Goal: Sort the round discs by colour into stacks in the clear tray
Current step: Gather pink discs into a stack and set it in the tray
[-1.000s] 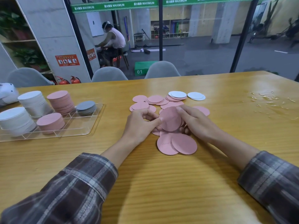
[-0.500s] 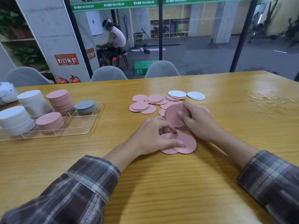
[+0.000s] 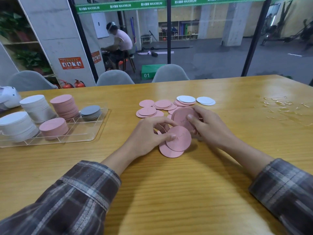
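My right hand [image 3: 210,126] curls round a small pile of pink discs [image 3: 182,117], so I can carry them together. My left hand [image 3: 147,134] pinches one more pink disc [image 3: 179,139] to add it. The clear tray [image 3: 94,133] sits well off to my left.

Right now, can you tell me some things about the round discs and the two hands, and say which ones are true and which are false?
1. The right hand grips a bunch of round pink discs. True.
2. The stack of round grey discs is the tallest in the clear plastic tray. False: it is the lowest stack there.
3. Some round white discs lie loose on the yellow wooden table, beyond the hands. True.
4. The left hand rests inside the tray. False: it pinches a single round pink disc over the table, away from the tray.
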Demonstrator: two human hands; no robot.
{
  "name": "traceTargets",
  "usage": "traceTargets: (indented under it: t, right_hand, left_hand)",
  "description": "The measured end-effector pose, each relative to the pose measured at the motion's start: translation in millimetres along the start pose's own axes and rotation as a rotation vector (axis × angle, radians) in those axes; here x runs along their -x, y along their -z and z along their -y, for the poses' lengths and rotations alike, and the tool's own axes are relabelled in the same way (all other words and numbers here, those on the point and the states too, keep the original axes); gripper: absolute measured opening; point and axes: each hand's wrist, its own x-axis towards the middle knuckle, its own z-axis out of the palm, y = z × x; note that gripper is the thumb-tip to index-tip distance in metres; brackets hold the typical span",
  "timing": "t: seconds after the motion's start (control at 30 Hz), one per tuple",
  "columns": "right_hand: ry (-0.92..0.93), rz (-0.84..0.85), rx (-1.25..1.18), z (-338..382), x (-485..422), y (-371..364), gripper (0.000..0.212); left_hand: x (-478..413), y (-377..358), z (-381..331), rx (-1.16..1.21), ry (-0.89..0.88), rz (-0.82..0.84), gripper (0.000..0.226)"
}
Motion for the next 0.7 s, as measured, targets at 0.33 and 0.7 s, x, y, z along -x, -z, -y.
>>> traceTargets:
  t: [0.33, 0.7]
  right_hand:
    - [-0.063, 0.168, -0.121, -4, 0, -7, 0.021]
    - [0.082, 0.174, 0.009, -2, 3, -10, 0.025]
  left_hand:
    - [-3, -2, 3, 0.051, -0.018, -0.288, 0.028]
    - [-4, -5, 2, -0.031, -0.078, -0.315, 0.026]
